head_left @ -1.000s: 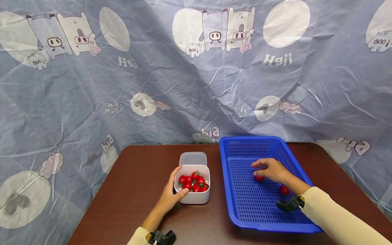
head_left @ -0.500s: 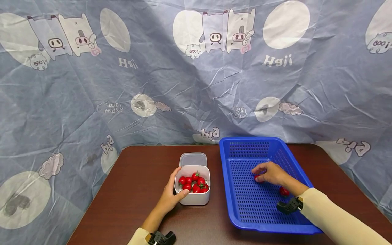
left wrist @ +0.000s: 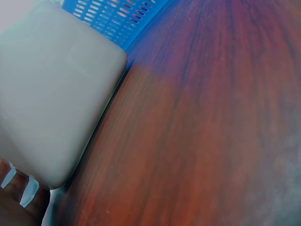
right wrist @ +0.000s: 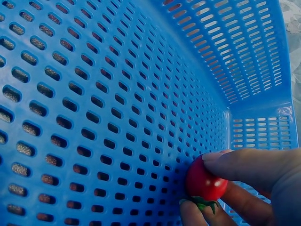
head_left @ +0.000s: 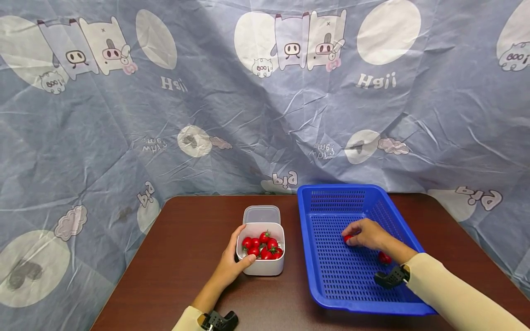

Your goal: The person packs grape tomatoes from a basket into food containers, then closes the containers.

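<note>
In the blue basket (head_left: 308, 271), my right hand (head_left: 368, 234) pinches a small red cherry tomato (right wrist: 204, 180) between thumb and fingers, close over the perforated floor. Its green stem end shows in the right wrist view. Another cherry tomato (head_left: 384, 258) lies under my right forearm. My left hand (head_left: 229, 262) grips the white square container (head_left: 262, 269) by its left side, thumb at the front rim and fingers along the wall. Several cherry tomatoes (head_left: 265, 237) sit inside. The left wrist view shows the container wall (left wrist: 56, 94) up close, with fingertips (left wrist: 29, 192) at its lower corner.
A translucent lid (head_left: 262, 214) lies just behind the container. Everything stands on a dark brown wooden table (head_left: 190, 239). A blue-grey cloth (head_left: 232, 115) printed with cartoon pigs hangs behind the table. Black straps with cameras are on both wrists.
My right hand has come down onto the cherry tomato, its fingers closing from spread to a pinch around it. The left hand and the container have stayed in place.
</note>
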Tool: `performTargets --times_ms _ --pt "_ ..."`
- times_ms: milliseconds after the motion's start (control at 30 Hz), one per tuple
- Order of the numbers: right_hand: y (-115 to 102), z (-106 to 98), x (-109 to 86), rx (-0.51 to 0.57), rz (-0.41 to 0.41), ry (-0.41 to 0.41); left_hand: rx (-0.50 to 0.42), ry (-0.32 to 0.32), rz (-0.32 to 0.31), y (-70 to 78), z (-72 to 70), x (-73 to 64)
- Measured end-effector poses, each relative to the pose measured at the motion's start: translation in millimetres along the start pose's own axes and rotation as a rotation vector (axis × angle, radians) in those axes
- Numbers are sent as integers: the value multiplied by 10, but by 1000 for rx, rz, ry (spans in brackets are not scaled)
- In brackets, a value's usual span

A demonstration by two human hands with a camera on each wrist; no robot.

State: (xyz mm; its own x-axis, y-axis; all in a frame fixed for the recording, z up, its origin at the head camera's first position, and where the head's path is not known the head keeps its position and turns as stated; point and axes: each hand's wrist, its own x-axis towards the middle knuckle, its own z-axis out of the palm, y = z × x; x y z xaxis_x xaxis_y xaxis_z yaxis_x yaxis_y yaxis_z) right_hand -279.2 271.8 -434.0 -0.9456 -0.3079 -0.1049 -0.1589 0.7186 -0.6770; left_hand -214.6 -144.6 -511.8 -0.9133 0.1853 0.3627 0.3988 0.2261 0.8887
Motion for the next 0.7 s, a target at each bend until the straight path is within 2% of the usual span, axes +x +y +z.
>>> performTargets --times_ms 200,533,700 --pt "-31 -16 1 -3 -19 11 4 -1 8 -20 0 8" --pt "-118 -104 -1 -44 -109 54 18 -6 8 -7 -6 19" --pt "-162 -158 5 9 -167 69 5 -4 5 9 -6 5"
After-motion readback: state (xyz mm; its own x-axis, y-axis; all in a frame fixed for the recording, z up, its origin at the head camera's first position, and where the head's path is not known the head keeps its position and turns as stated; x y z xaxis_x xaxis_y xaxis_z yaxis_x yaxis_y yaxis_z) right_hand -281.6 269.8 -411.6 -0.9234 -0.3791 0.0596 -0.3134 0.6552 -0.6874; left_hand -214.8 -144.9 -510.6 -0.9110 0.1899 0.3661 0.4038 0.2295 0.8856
